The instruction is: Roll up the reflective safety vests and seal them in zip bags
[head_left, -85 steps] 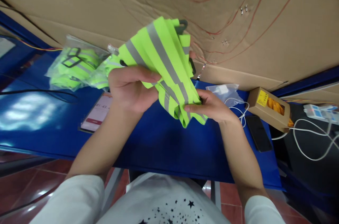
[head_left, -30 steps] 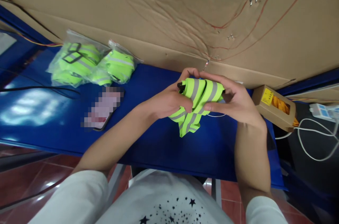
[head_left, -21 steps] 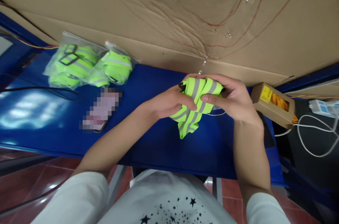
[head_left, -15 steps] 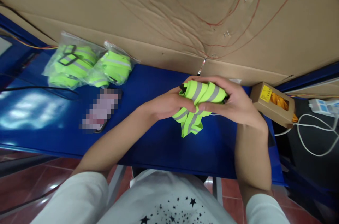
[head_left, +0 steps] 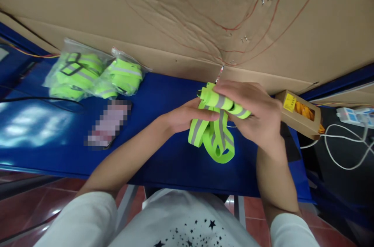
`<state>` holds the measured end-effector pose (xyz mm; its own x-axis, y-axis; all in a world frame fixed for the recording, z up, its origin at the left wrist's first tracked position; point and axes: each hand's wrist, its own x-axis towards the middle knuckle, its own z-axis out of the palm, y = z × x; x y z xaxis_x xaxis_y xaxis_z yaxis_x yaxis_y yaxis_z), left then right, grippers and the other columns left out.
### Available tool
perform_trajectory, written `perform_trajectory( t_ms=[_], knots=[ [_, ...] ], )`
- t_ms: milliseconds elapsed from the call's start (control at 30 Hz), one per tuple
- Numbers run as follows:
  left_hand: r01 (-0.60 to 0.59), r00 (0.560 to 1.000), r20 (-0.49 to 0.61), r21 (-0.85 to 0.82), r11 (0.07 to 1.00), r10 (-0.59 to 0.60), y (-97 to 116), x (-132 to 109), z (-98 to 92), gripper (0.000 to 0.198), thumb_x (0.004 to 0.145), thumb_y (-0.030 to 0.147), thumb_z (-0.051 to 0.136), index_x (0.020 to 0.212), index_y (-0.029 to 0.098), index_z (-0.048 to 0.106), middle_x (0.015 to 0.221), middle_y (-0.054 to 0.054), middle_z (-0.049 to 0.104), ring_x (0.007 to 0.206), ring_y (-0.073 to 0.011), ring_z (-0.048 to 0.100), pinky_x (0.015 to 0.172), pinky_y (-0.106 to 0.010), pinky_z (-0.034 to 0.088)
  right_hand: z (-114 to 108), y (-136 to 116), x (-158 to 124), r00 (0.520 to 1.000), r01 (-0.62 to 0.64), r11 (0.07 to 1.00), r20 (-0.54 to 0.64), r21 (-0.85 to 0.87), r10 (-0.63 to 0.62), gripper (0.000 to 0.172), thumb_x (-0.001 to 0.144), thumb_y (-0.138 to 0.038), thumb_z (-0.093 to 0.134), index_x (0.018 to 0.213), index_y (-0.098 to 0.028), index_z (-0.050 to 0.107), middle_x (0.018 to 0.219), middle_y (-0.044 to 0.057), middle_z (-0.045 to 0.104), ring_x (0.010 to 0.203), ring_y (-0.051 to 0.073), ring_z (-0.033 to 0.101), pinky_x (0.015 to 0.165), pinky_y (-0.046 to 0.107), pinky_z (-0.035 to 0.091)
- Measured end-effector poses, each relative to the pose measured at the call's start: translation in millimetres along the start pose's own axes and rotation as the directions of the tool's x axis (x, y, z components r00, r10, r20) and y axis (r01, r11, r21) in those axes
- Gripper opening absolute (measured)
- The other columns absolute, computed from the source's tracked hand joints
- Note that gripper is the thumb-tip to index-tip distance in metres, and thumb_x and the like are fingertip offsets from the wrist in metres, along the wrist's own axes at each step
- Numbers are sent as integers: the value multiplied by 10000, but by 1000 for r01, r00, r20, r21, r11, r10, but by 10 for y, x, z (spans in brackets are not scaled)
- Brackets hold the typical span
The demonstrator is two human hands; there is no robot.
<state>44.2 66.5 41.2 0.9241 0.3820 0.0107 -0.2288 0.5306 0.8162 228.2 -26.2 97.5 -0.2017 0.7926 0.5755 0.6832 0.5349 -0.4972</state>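
A bundle of neon-yellow reflective strap [head_left: 223, 130] with a grey stripe is held over the blue table, partly rolled at its top and hanging in loose loops below. My left hand [head_left: 187, 116] grips it from the left, thumb laid across the strap and the other fingers hidden behind. From the right, my right hand [head_left: 253, 108] is closed over the rolled upper part, fingers along its far side. A small black piece shows at the roll's left end.
Two clear bags [head_left: 77, 71] [head_left: 125, 73] of similar neon straps lie at the back left. A blurred phone [head_left: 109, 124] rests on the blue table [head_left: 163, 161]. At right are a cardboard box [head_left: 302, 114] with orange contents, white cables [head_left: 330, 149] and a power strip [head_left: 355, 116]. Cardboard [head_left: 175, 17] stands behind.
My right hand has turned over the top of the roll, its fingers now along the far side. The loose loops hang lower and wider than before. My left hand keeps its grip.
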Motion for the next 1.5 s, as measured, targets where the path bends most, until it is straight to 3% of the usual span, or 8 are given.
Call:
perform_trajectory(
  t_ms=[133,233,333,433,667,933,1233,1500],
  knots=[
    [-134,987,-94,-71,988,127,88,-32,52,581,680,630,891,1126,288,746,1162,-32,782,1154,-310,737,916,-394,626,162,87,33,983,178,957,5,-228,-182,610,1016,-137,581,1523,-472,519,1473,-65,658,1380,266,615,1217,524,415],
    [-175,968,-201,-95,980,153,176,-45,101,651,714,426,917,1303,330,657,1287,-12,733,1265,-303,682,1002,-400,594,124,122,76,986,155,978,83,-140,-144,584,1011,-182,606,1507,-482,541,1538,-66,600,1447,287,549,1263,552,363],
    [-130,968,-223,-52,990,115,239,-80,108,812,699,140,882,1414,344,556,1185,3,747,1101,-263,742,914,-361,605,-10,156,105,960,12,974,272,225,-74,517,940,-404,733,1444,-442,623,1640,-66,480,1549,325,415,1305,526,346],
    [-125,974,-184,44,991,131,263,-127,102,943,676,101,877,1483,361,465,1087,16,741,962,-238,756,838,-343,607,-83,215,96,987,-119,857,155,502,46,577,921,-583,713,1463,-423,598,1641,-38,478,1561,307,397,1309,473,352],
    [-158,969,-156,193,968,189,137,-104,83,910,650,147,932,1411,354,479,1274,-27,664,1060,-244,718,859,-318,587,30,262,90,933,-338,844,268,418,241,868,765,-385,926,1524,-321,511,1547,57,582,1412,301,576,1203,477,476],
    [-344,875,-109,548,762,473,167,-90,116,835,697,223,917,1440,302,545,1423,-74,596,1258,-328,609,1067,-423,506,77,128,95,961,-274,892,59,360,271,515,766,-450,911,1225,-299,731,1241,19,743,1153,276,704,1045,441,572],
    [-375,762,-33,792,481,647,74,-225,324,762,747,290,881,1440,304,564,1486,-83,610,1461,-358,492,1302,-478,271,190,26,5,945,-178,924,-202,337,256,701,747,-745,782,1261,-330,547,1207,57,653,1085,301,698,933,471,619],
    [-427,766,-174,582,692,619,-165,14,311,814,647,322,979,1365,249,604,1385,-127,635,1459,-376,486,1265,-531,333,515,30,36,855,-247,859,-316,447,410,685,827,-703,689,1359,-393,390,1266,56,582,1067,279,687,908,460,621]
  ],
)
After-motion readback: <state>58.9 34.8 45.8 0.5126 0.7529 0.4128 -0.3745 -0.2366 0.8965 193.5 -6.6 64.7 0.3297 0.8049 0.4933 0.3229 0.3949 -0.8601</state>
